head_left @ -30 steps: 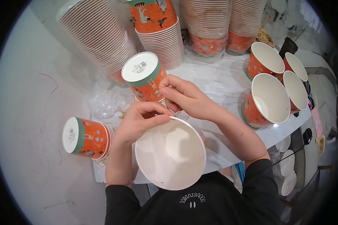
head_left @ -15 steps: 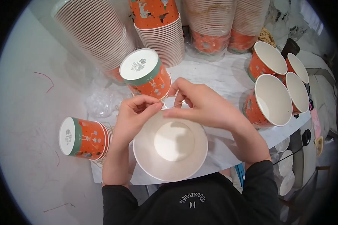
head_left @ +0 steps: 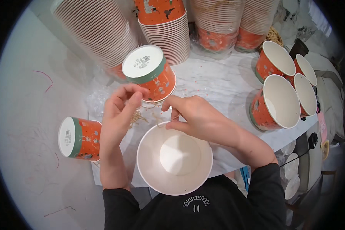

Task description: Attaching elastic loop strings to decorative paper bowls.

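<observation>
A white-lined paper bucket (head_left: pixel 149 161) stands open in front of my body, with a small dark hole by its near rim. At its far rim, my right hand (head_left: pixel 193 115) is closed, thumb and fingers pinching a thin pale string (head_left: pixel 176 115). My left hand (head_left: pixel 119 111) is raised to the left of the rim, fingers curled and thumb close to the index finger; its fingertips are blurred, and anything between them does not show. Beside it lies a tuft of tan string (head_left: pixel 136 118). An upside-down orange bucket (head_left: pixel 159 82) with a green band stands just beyond my hands.
Another orange bucket (head_left: pixel 89 138) lies on its side at the left. Several upright buckets (head_left: pixel 270 103) stand on the right of the marble-patterned table (head_left: pixel 218 84). Tall stacks of buckets (head_left: pixel 99 34) line the back, some in clear plastic. Small orange specks dot the tabletop.
My left hand has moved up and left, away from the bucket's rim and from my right hand. The bucket has shifted slightly toward me, and its near-side hole now shows.
</observation>
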Action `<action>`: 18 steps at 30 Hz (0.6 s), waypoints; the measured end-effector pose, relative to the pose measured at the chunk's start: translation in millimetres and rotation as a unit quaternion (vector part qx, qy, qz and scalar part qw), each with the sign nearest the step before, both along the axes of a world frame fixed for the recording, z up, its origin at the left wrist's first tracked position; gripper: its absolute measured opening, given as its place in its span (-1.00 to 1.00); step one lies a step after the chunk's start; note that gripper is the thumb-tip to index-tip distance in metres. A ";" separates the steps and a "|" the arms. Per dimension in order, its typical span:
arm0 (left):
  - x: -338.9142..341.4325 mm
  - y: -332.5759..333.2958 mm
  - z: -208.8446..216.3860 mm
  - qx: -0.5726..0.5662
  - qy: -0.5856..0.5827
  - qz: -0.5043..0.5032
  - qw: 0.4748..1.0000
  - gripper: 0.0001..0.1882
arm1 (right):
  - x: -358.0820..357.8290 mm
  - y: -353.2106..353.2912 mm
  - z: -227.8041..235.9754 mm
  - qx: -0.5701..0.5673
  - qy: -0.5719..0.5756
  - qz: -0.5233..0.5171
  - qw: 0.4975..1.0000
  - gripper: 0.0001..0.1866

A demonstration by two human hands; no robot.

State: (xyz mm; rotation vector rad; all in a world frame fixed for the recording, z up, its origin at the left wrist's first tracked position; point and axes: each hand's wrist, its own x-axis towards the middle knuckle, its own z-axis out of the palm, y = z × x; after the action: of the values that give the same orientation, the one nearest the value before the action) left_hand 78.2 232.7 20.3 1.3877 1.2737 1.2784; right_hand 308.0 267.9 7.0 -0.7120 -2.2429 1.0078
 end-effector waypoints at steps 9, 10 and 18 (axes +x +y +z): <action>-6.6 -17.2 21.9 0.056 0.287 -0.166 0.942 -0.55 | 3.1 -1.0 2.9 -0.058 0.005 0.037 0.998 -0.57; -6.9 -17.8 23.2 -0.025 0.280 -0.179 0.943 -0.58 | 3.8 0.6 5.6 -0.069 -0.006 0.039 0.997 -0.56; -27.3 -16.7 38.4 -0.045 0.359 -0.225 0.905 -0.86 | 7.4 2.9 5.7 -0.050 -0.016 0.066 0.996 -0.74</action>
State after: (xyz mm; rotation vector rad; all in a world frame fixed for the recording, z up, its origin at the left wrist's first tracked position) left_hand 50.9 216.1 58.8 2.0313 1.3256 0.3784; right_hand 315.4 270.8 12.7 -0.6344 -2.3053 1.1878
